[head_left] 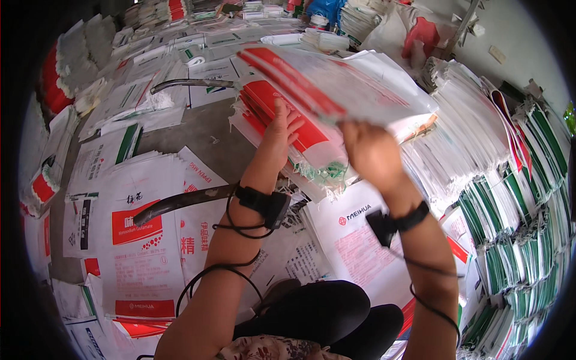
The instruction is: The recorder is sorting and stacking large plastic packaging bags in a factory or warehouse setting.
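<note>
My right hand [373, 153], smeared a little by motion, has its fingers closed on the near edge of a flat white woven sack [366, 81] with a red band. That sack is raised and tilted above a pile of folded red-and-white sacks [309, 135]. Against the left side of the pile lies my left hand [279, 131], palm toward it and fingers spread. Frayed green and white threads [330, 173] hang from the pile's near end. Each of my wrists carries a black strap with a small box and cable.
Two dark curved bars [180, 205] jut out left of the pile. Printed white sacks [141, 252] cover the floor at left, with another sack [360, 234] before my knees. Tall bundles with green edges [510, 240] and a white stack [468, 120] stand at right.
</note>
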